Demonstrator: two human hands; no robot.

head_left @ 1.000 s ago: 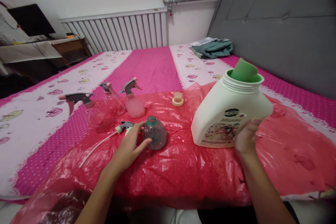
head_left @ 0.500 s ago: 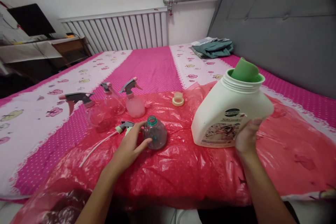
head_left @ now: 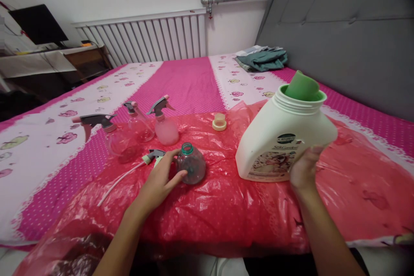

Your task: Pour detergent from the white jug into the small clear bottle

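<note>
My left hand is closed round the side of a small clear spray bottle with a green neck and no top on it. It rests upright on the red plastic sheet. My right hand grips the lower right side of a large white detergent jug, tilted a little to the right. A green pouring spout shows in its uncapped mouth. Just left of my left hand lies a spray trigger head with a long white tube. Beyond the small bottle sits a cream cap.
Several pink spray bottles with grey triggers stand at the left, among them a filled one. Folded clothes lie far back by the grey headboard. A radiator lines the wall, and a monitor stands on a desk.
</note>
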